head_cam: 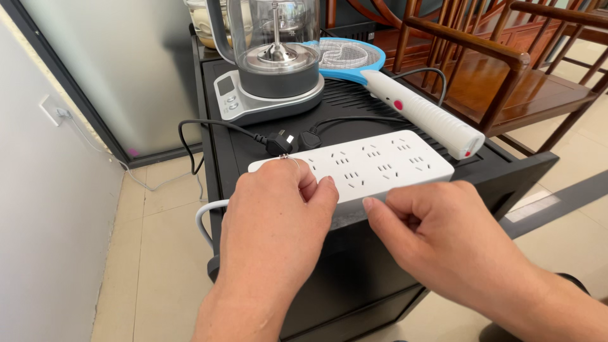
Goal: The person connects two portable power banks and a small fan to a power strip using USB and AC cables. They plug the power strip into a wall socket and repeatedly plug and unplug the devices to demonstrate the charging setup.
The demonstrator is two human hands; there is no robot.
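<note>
A: Count?

B: One white power strip [367,166], flat on the black tabletop [506,161] at its front edge. Two black plugs [278,143] lie loose just behind it, cables trailing back. One glass kettle [273,47] on a grey base with buttons, rear left. One blue and white racket-shaped swatter [405,95], handle pointing front right, two red marks on the handle.

A: Hands?

B: Left hand [275,212] lies over the strip's left end, fingers [316,190] curled down onto its top and front edge, touching it, not a full clench. Right hand [437,234] sits at the front edge near the strip's middle, thumb and forefinger pinched together just below it; can't tell if they hold anything.

A: Anything around?

B: White cord [206,218] loops off the tabletop's left side. Wall socket [52,111] with a thin white cable, left wall. Wooden chairs [506,76] just beside the tabletop, right rear. Tiled floor [158,253].
</note>
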